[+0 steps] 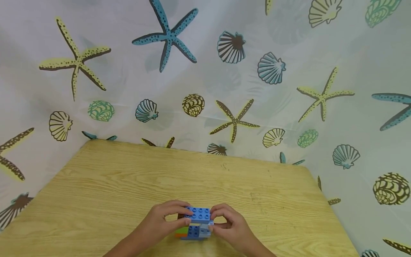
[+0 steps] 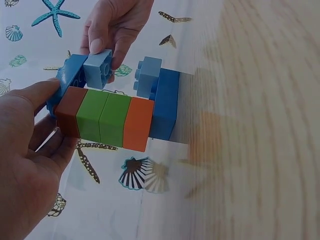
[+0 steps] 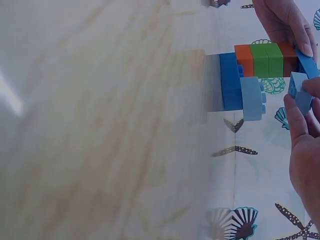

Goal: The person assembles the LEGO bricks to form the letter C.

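Note:
A toy-brick build stands on the table. At its base is a dark blue brick (image 2: 167,106), and from one end rises a column of an orange brick (image 2: 138,122), two green bricks (image 2: 101,116) and a brown brick (image 2: 69,111). A light blue brick (image 3: 252,100) sits on the base's other end. Across the top lies a blue brick (image 1: 200,215), which my left hand (image 1: 165,218) grips together with the column's upper end. Between thumb and fingers, my right hand (image 1: 232,225) pinches another light blue brick (image 2: 97,70), close under the top brick's free end.
The wooden table (image 1: 135,178) extends away from the hands on every side. Behind it and at both sides hangs a white cloth (image 1: 199,82) printed with starfish and shells.

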A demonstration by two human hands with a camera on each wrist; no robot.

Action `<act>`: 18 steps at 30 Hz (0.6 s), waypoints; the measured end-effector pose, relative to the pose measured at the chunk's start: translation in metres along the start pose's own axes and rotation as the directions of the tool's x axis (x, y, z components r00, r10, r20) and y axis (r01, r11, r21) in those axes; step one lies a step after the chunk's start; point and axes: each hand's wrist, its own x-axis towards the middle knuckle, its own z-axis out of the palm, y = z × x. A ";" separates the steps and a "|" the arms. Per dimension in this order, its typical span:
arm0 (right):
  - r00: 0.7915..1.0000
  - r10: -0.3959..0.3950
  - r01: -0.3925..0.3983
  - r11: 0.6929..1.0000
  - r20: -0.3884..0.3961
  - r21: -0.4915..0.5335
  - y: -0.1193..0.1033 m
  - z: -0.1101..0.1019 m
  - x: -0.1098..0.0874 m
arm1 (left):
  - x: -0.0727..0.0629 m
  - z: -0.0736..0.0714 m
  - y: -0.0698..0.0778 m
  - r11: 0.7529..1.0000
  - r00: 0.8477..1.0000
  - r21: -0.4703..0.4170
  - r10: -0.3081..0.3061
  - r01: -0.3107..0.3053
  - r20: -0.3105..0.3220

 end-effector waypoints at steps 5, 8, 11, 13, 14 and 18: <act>1.000 0.012 -0.012 1.000 -0.013 -0.014 0.000 0.000 0.000 | 0.000 0.001 0.000 1.000 1.000 0.006 0.015 -0.015 -0.007; 1.000 0.006 -0.007 1.000 -0.018 -0.027 -0.001 0.000 0.000 | 0.001 0.001 0.000 0.999 0.999 0.015 0.031 -0.031 -0.009; 1.000 -0.007 0.007 0.999 -0.016 -0.041 -0.001 -0.001 0.001 | 0.001 0.000 0.001 0.999 0.999 0.029 0.044 -0.043 -0.008; 1.000 -0.020 0.020 0.998 -0.013 -0.055 -0.001 -0.001 0.001 | 0.001 0.000 0.001 0.998 0.999 0.036 0.050 -0.050 -0.005; 1.000 -0.026 0.025 0.998 -0.011 -0.065 -0.002 -0.001 0.001 | 0.001 0.000 0.001 0.998 0.999 0.038 0.052 -0.052 -0.004; 1.000 -0.013 0.013 0.998 0.002 -0.067 -0.003 -0.002 0.001 | 0.000 0.000 0.002 0.998 0.999 0.038 0.052 -0.052 -0.002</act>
